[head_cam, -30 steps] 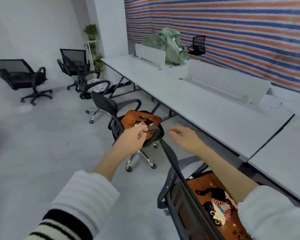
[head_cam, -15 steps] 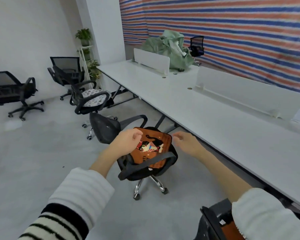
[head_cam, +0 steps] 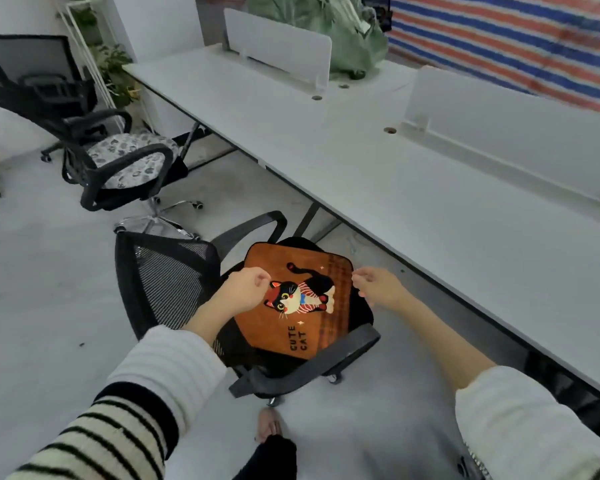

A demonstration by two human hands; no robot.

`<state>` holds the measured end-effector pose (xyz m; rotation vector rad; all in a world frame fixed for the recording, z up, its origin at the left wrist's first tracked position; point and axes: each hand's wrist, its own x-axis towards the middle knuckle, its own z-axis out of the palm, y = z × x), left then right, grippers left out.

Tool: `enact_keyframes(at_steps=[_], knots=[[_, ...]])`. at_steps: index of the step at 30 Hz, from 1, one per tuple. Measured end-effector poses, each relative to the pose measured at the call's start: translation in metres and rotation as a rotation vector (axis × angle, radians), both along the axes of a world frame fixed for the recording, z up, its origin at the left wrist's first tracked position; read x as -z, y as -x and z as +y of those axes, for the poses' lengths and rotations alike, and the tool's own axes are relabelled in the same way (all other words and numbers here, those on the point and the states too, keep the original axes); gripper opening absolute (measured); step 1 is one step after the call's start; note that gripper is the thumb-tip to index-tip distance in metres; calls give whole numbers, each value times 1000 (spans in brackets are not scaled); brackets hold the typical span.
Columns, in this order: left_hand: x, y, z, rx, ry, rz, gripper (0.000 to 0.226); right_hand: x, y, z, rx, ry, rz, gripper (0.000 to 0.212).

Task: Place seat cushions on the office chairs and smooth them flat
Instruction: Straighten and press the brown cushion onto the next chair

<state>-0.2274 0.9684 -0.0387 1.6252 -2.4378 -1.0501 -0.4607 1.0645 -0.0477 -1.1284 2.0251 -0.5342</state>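
An orange seat cushion [head_cam: 291, 327] with a cat picture and the words "CUTE CAT" lies flat on the seat of a black mesh office chair [head_cam: 167, 275] right in front of me. My left hand [head_cam: 245, 289] hovers at the cushion's left edge with loosely curled fingers and nothing in it. Over the cushion's right edge, my right hand [head_cam: 378, 287] also has relaxed, slightly bent fingers and holds nothing. I cannot tell whether either hand touches the fabric.
A second black chair [head_cam: 94, 181] with a grey patterned cushion [head_cam: 129, 161] stands behind to the left. The long white desk [head_cam: 378, 174] with divider panels [head_cam: 278, 46] runs along the right. A green bag [head_cam: 329, 32] sits on it. More black chairs [head_cam: 32, 81] stand far left.
I have stepped closer and look down on the chair. Both hands have come from the armrest area to the cushion's two sides. The nearer chair with another cat cushion has left the view.
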Motion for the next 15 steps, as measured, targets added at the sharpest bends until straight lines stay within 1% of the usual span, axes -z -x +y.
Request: enact_keyframes(at_steps=[4, 6, 11, 12, 13, 15], knots=[[48, 8, -55, -43, -115, -46, 32, 39, 9, -49, 78, -102, -28, 37], [83, 16, -79, -60, -194, -77, 34, 70, 15, -72, 90, -185, -42, 37], [159, 34, -98, -34, -316, -186, 44, 137, 32, -114, 67, -359, -12, 41], [186, 38, -103, -46, -354, -216, 46, 164, 37, -125, 65, -408, -18, 41], [191, 37, -104, -55, -352, -219, 49, 168, 38, -128, 68, -411, -20, 41], [228, 40, -118, -78, -383, -266, 54, 205, 44, -143, 90, -451, -43, 42]])
